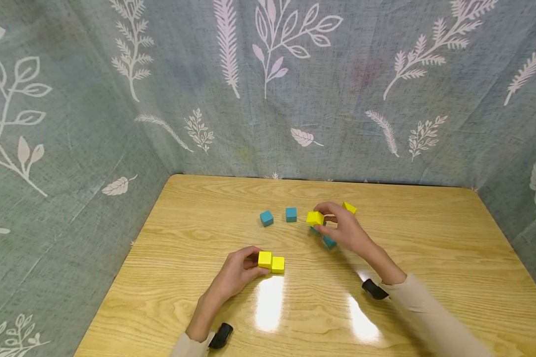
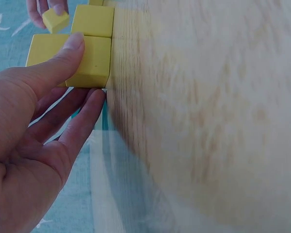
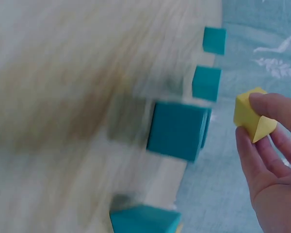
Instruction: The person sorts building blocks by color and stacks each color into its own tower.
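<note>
In the head view my left hand (image 1: 237, 272) grips a yellow cube (image 1: 265, 259) at the front of the table. In the left wrist view its thumb lies across two stacked yellow cubes (image 2: 94, 60), fingers on the opposite side. Another yellow cube (image 1: 278, 265) sits right beside the stack. My right hand (image 1: 346, 229) pinches a yellow block (image 1: 314, 218) between thumb and fingers. That block is raised above the table, overlapping a blue block (image 1: 315, 229) in the head view. A second blue block (image 1: 329, 241) lies under the right hand.
Two blue cubes, one (image 1: 266, 218) tilted in angle and one (image 1: 291, 214) squarer, lie left of the right hand. Behind that hand is a yellow block (image 1: 349, 207). A patterned curtain (image 1: 295, 124) borders the wooden table (image 1: 214, 198). Black devices (image 1: 222, 335) sit at both wrists.
</note>
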Demonstrator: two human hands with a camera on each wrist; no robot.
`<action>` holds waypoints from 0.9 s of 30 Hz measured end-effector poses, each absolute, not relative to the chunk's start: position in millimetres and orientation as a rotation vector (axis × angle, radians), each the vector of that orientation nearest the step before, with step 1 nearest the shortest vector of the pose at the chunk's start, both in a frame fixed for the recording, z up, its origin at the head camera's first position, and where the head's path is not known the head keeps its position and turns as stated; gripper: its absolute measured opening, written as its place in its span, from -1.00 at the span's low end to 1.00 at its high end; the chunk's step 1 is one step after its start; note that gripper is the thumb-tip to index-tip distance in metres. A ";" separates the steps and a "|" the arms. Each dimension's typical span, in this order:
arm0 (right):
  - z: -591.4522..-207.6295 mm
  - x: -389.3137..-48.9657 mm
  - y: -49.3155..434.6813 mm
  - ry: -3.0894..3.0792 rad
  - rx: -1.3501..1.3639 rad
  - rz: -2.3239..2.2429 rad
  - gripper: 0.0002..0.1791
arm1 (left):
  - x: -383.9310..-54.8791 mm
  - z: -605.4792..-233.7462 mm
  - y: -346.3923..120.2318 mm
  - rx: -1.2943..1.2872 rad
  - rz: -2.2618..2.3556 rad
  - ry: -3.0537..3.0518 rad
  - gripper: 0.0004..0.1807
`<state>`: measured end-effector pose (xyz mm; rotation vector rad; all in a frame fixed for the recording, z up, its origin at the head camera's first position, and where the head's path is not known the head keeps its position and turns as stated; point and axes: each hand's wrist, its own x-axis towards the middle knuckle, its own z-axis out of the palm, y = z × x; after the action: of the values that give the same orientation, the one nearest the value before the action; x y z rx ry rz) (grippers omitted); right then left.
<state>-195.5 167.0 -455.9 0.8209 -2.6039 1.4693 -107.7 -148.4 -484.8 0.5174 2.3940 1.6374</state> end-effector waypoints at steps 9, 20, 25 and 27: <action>-463.2 -170.5 149.3 -2.578 0.833 1.594 -0.55 | -108.1 -485.7 -148.1 0.525 1.631 2.406 -0.67; -473.4 -151.8 123.5 -2.559 0.896 1.776 -0.58 | -109.2 -487.8 -148.2 0.536 1.627 2.420 -0.67; -476.3 -147.3 116.3 -2.528 1.025 1.731 -0.60 | -109.2 -487.0 -148.1 0.523 1.630 2.416 -0.68; -477.4 -145.8 114.0 -2.511 1.092 1.673 -0.61 | -109.4 -486.6 -148.1 0.524 1.626 2.416 -0.68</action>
<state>-145.8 114.0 -477.4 1.0920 -2.5113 1.6725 -109.4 -148.1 -486.6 0.5242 2.4161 1.6262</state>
